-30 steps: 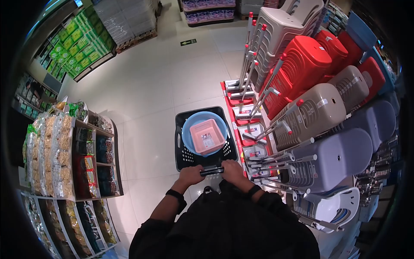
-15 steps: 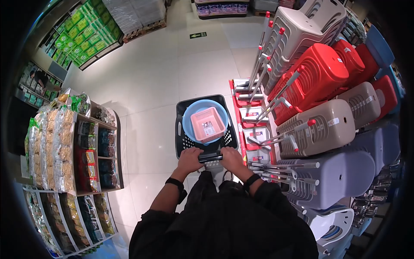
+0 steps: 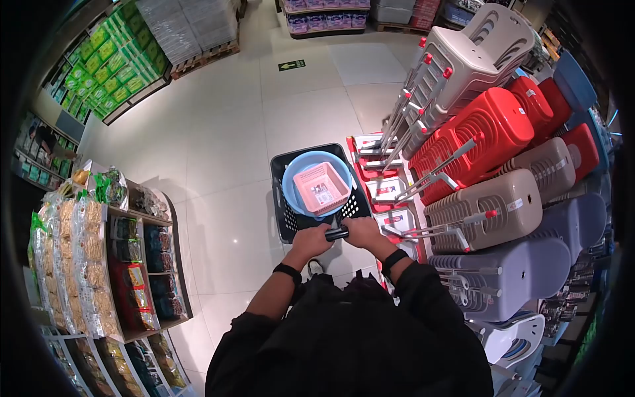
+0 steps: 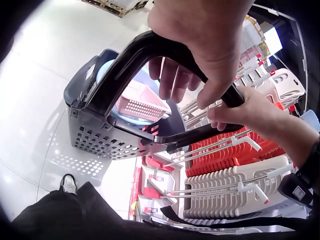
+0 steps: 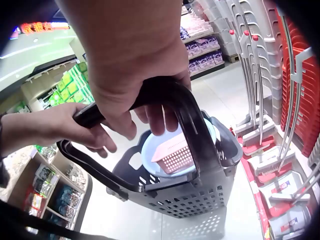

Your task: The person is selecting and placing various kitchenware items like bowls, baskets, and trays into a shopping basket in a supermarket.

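Note:
A black rolling shopping basket [image 3: 284,210] stands tilted on the floor in front of the person. Inside it lies a round light-blue basin [image 3: 295,196], with a pink perforated plastic basket [image 3: 321,185] in the basin, a label in its bottom. My left hand [image 3: 313,243] grips the left part of the basket's black pull handle [image 3: 337,233]. Close beside it my right hand [image 3: 362,231] holds the right part. In the wrist views, the fingers of both hands curl over the handle's top bar [image 5: 89,116], and its two side arms run down to the basket's rim.
On the right are stacks of plastic stools, red [image 3: 486,122], beige [image 3: 512,198] and purple [image 3: 522,271], with long-handled brooms and dustpans [image 3: 390,192] along the aisle. A shelf of packaged food [image 3: 149,264] stands on the left. Tiled floor [image 3: 225,139] stretches ahead.
The handle and both hands have shifted slightly right in the head view, with the basket turning a little. The stool stacks and food shelf have shifted, and a shoe now shows below the hands.

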`<state>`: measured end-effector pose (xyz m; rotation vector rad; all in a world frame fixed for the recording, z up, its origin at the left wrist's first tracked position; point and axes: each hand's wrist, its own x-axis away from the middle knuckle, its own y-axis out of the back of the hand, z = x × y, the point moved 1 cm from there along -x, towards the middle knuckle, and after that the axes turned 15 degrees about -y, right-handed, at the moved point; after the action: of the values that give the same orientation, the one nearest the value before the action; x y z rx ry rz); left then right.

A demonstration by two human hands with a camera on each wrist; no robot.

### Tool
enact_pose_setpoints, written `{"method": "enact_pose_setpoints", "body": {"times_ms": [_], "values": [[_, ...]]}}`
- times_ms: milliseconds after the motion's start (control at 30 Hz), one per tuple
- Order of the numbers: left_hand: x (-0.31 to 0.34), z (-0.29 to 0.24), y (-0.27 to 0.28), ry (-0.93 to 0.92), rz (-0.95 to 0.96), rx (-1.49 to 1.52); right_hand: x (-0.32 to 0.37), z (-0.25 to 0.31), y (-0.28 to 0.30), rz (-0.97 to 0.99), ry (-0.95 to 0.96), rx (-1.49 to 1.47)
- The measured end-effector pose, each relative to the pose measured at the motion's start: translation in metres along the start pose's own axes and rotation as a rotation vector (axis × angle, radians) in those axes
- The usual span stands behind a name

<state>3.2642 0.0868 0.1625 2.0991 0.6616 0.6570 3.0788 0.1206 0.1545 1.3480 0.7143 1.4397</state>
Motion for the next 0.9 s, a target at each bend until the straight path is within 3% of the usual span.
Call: {"method": "enact_pose_setpoints", "body": {"times_ms": [633, 733, 767, 833, 867, 900], "values": [[-0.093, 0.06, 0.069, 0.061, 0.075, -0.079, -0.115, 0.008, 0.037, -0.127, 0.117, -0.107], [-0.108, 0.07, 0.076, 0.064, 0.022, -0.104, -0.133, 0.014, 0.05, -0.005, 0.078, -0.046], [-0.123, 0.078, 0.083, 0.051, 0.016, -0.11, -0.14, 0.017, 0.057, -0.12, 0.063, -0.18], [-0.126, 0.086, 0.081, -0.036, -0.021, -0.15, -0.14, 0.019, 0.065, -0.364, 0.144, -0.164], [-0.132, 0.088, 0.085, -0.233, -0.405, -0.312, -0.152, 0.019, 0.074, -0.37, 0.139, -0.161], [-0.134, 0.084, 0.088, -0.233, -0.404, -0.311, -0.149, 0.02, 0.08, -0.431, 0.11, -0.136]]}}
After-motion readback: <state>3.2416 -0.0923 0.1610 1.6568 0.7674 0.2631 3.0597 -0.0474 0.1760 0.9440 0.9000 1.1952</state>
